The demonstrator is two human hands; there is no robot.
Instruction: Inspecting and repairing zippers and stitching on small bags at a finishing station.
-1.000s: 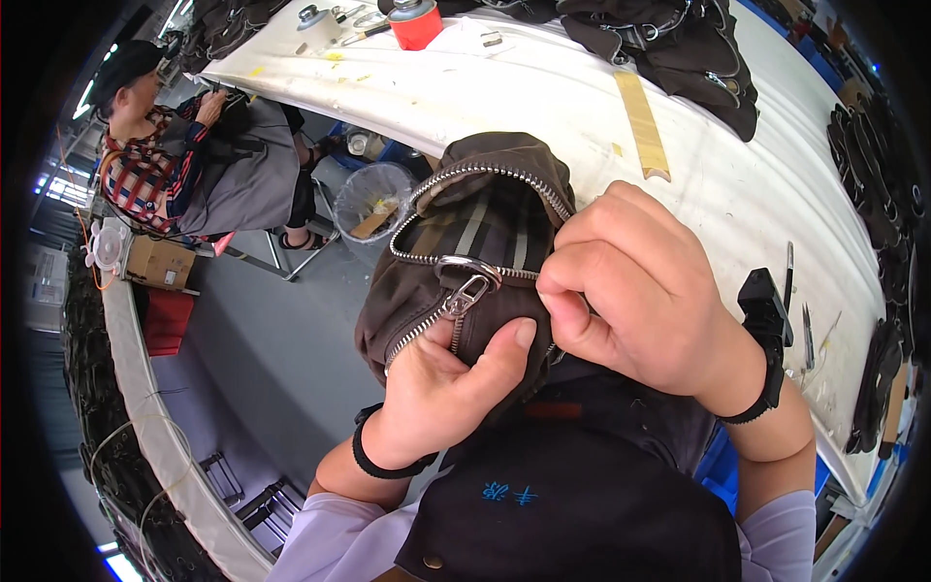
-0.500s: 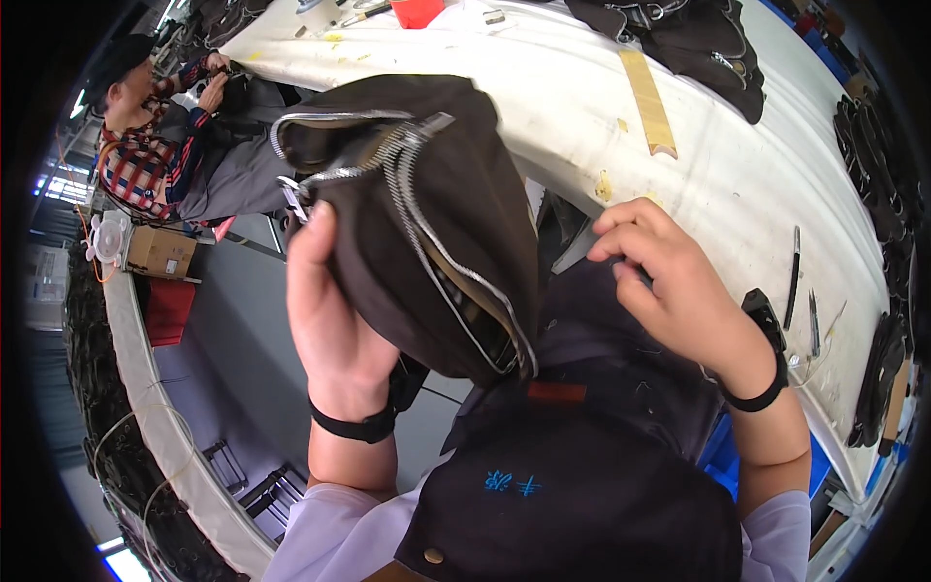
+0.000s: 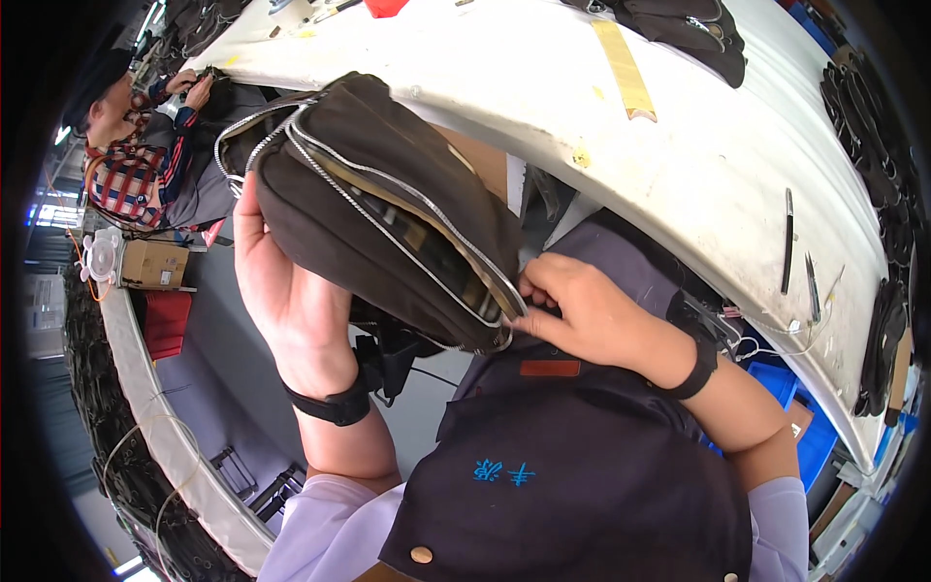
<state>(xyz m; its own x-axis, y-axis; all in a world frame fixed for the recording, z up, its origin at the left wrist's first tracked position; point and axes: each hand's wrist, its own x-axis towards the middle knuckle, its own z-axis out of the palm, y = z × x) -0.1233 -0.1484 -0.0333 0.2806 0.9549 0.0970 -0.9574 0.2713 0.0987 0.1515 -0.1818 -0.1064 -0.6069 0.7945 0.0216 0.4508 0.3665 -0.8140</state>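
Notably, cardboard box (image 3: 153,264) far left; left hand (image 3: 281,301) grips dark bag (image 3: 388,223).

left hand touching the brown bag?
Touching. Head view: the left hand cups the brown bag from beneath, palm and thumb flat against its fabric.

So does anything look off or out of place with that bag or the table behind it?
Nothing looks damaged or spilled. The dark brown bag is held up tilted by the left hand, its zipper open, while the right hand pinches the zipper's lower end. On the white table a strip of tan tape and a few thin tools lie loose.
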